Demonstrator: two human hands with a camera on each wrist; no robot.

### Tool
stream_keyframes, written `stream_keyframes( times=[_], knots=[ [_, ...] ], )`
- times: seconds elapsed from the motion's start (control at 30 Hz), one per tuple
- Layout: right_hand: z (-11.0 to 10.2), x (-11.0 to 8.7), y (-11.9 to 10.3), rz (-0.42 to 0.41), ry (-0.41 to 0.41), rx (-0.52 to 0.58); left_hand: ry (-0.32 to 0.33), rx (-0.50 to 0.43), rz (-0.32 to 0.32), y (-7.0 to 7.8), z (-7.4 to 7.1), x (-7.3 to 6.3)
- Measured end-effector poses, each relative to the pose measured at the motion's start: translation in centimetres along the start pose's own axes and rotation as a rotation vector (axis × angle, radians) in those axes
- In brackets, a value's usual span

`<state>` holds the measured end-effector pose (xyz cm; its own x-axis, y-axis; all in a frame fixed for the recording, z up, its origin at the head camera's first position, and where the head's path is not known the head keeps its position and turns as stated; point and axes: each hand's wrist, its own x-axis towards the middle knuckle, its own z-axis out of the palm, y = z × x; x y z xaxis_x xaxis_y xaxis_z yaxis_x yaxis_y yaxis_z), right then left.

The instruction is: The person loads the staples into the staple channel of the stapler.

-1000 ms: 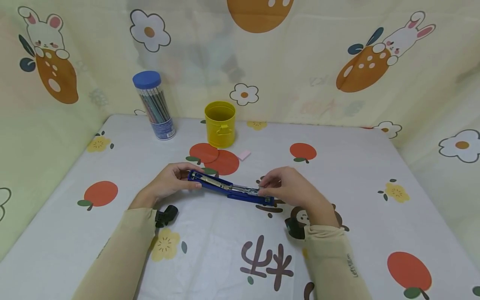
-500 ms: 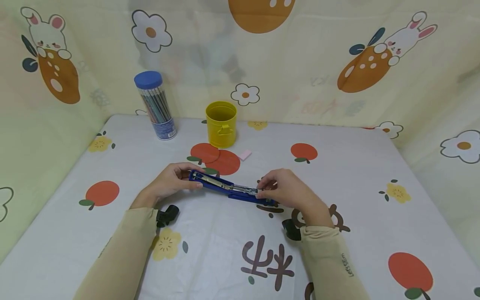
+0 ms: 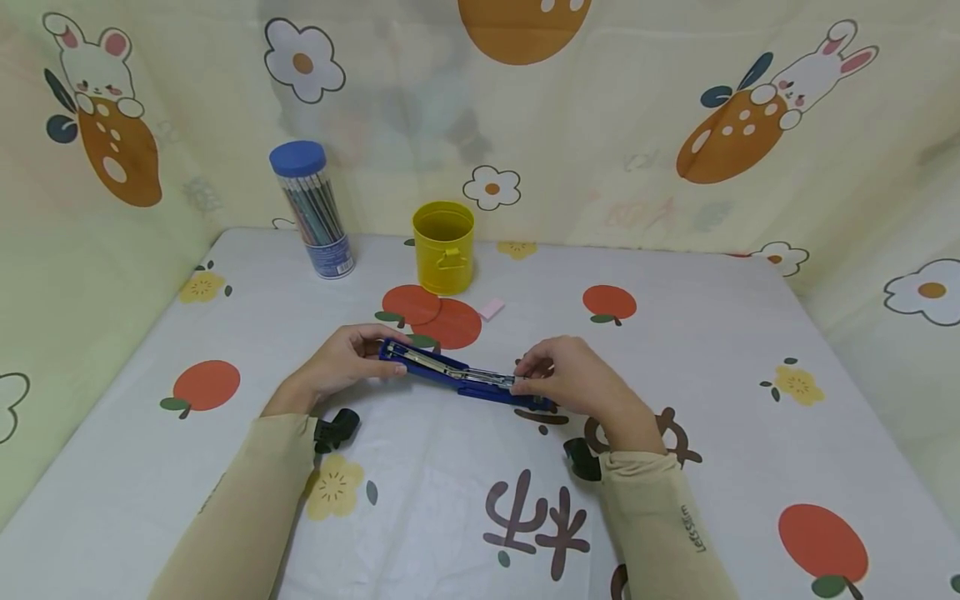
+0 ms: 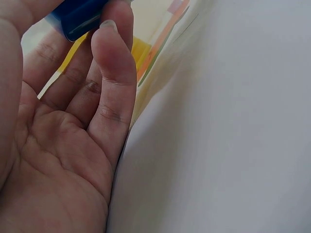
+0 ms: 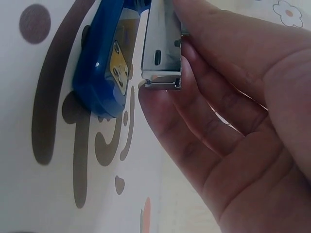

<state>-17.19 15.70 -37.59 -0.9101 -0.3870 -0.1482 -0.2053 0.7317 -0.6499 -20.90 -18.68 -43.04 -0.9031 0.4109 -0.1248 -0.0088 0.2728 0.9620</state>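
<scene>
A blue stapler (image 3: pixel 423 368) lies folded wide open between both hands, its metal insides facing up. Its top cover end is gripped by my left hand (image 3: pixel 343 365) between thumb and fingers. In the left wrist view, the blue end (image 4: pixel 80 19) shows at the top, mostly hidden by the hand. My right hand (image 3: pixel 573 375) pinches the end of the metal staple channel (image 5: pixel 163 43), with thumb on one side and fingers on the other. Beside that channel and apart from it, the blue base (image 5: pixel 99 68) with its metal anvil plate shows in the right wrist view.
Behind the hands stand a yellow bucket (image 3: pixel 444 250) and a clear tub of pencils (image 3: pixel 311 208) with a blue lid. A small pink piece (image 3: pixel 492 309) lies near the bucket. The printed white tablecloth (image 3: pixel 712 333) ends at a patterned curtain (image 3: pixel 577 125).
My right hand has shifted a little to the left along the staple channel, with its wrist turning slightly. My left hand keeps the same grip on the stapler.
</scene>
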Motion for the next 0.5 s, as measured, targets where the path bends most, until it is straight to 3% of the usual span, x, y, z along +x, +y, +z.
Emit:
stream_keyframes(
  times=[0.5],
  knots=[
    [-0.11, 0.07, 0.19, 0.021, -0.003, 0.025, 0.003, -0.001, 0.012, -0.02, -0.03, -0.07]
  ],
)
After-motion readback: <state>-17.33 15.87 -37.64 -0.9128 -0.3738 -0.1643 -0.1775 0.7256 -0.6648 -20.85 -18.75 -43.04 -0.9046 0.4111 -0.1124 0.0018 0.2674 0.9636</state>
